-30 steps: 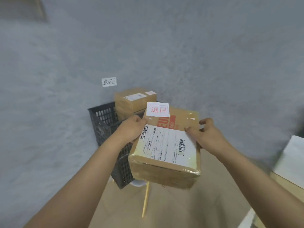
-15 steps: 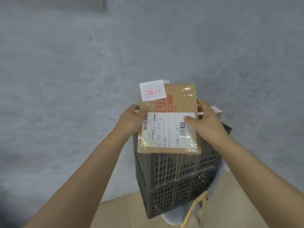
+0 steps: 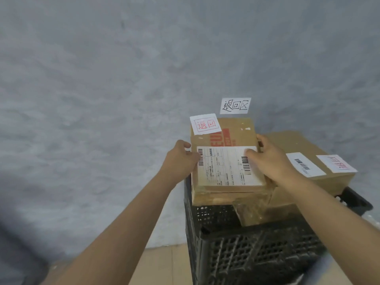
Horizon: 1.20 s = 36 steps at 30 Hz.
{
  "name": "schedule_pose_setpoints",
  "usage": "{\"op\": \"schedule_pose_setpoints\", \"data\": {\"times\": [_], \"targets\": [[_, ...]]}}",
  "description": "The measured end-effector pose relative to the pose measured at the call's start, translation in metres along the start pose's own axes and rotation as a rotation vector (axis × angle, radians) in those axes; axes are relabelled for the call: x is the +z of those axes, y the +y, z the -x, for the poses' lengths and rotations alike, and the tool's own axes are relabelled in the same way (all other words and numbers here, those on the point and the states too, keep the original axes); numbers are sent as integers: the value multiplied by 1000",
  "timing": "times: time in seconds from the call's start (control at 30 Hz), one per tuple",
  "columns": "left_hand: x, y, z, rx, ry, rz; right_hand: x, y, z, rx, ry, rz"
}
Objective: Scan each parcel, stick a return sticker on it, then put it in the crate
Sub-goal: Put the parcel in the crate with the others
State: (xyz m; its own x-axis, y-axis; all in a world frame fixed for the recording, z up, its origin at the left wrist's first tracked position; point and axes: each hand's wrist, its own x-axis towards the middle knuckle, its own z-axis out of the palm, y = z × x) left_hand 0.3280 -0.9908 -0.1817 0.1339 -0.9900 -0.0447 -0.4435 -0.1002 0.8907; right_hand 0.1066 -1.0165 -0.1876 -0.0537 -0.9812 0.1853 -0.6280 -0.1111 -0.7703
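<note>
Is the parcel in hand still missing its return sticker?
No, the parcel held by both hands already has a red-lettered return sticker on its far left corner.

A mottled grey wall (image 3: 123,79) fills most of the view, bearing a small white handwritten sign (image 3: 235,105); pale wooden floor (image 3: 160,264) shows below.

head view, facing down, close over crate (image 3: 257,254)
</note>
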Motion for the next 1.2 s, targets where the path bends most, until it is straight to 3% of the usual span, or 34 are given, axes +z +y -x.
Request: {"op": "schedule_pose_setpoints", "data": {"times": [0.33,0.57,0.77,0.9,1.0,1.2], "targets": [[4,-9,-58,-10,-131,-122,20,3,-60,101,-99,320],[21,-20,-70,35,-374,-244,42,16,-78,101,-125,511],[36,-48,-78,-152,-452,-392,81,45,-72,233,-412,583],[61,-62,-80,-158,-524,-445,96,60,-73,300,-546,562],[83,-69,-85,-157,-546,-479,107,71,-74,352,-610,541],[119,-87,-87,-333,-592,-606,128,103,-64,361,-736,537]]}}
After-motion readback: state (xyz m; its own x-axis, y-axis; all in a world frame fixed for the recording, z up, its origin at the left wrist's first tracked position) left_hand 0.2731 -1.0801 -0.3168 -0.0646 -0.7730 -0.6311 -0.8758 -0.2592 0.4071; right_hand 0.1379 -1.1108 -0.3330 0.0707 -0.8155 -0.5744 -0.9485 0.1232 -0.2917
